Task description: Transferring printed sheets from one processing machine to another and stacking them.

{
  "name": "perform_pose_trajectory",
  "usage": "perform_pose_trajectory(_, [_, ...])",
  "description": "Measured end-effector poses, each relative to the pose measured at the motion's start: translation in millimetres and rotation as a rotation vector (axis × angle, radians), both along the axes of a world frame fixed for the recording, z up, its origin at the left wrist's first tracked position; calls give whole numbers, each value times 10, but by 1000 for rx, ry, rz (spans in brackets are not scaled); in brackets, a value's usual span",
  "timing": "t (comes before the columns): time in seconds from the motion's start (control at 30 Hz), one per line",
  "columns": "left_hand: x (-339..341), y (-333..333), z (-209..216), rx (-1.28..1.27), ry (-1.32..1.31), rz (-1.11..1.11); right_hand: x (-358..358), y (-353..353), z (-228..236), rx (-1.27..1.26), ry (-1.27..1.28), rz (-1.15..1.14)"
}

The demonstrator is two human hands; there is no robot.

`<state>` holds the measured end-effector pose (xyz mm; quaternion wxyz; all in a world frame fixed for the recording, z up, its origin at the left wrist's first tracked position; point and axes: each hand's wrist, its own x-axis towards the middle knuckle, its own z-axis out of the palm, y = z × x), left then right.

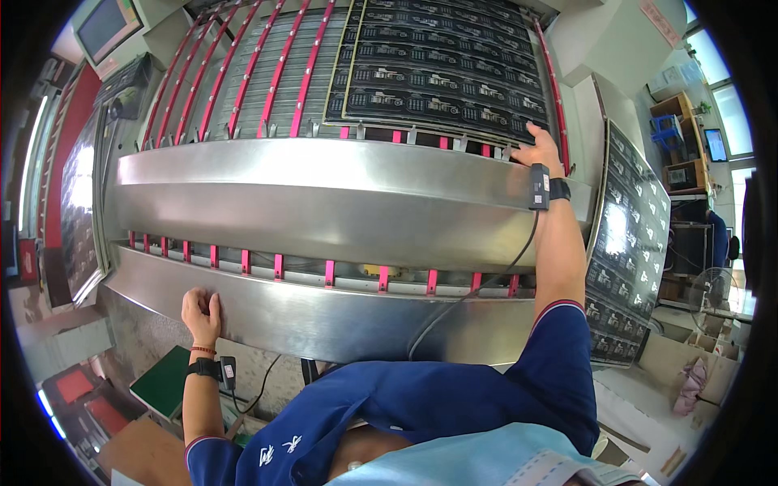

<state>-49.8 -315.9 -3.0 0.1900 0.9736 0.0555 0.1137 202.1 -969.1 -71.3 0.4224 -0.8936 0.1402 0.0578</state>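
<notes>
A black panel (442, 69) with rows of repeated pale printed shapes lies on a machine bed with pink-red rails. It seems to rest over another panel, whose edge shows at its left. My right hand (541, 151) reaches over a long steel cover to the panel's near right corner. Its fingers are spread, with the fingertips at the panel's edge and nothing gripped. My left hand (201, 314) is loosely closed at the front steel ledge (324, 316), near its left end. Nothing shows in its curled fingers. Both wrists carry black bands with small cabled devices.
The bent steel cover (324, 170) spans the machine's front. More black printed panels lean at the right (624, 243) and at the left (83, 186). A cable (478, 287) hangs from my right wrist across the ledge. A green board (164, 379) is at lower left.
</notes>
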Motion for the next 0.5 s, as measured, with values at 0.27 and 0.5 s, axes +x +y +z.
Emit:
perform_pose_trajectory(0.27, [1,5,8,3,-28,-15,73,-115,-411,-189,-139,-10])
perform_pose_trajectory(0.5, [27,-9,26,18,17,6,269,-358,-976,318,-202,-247])
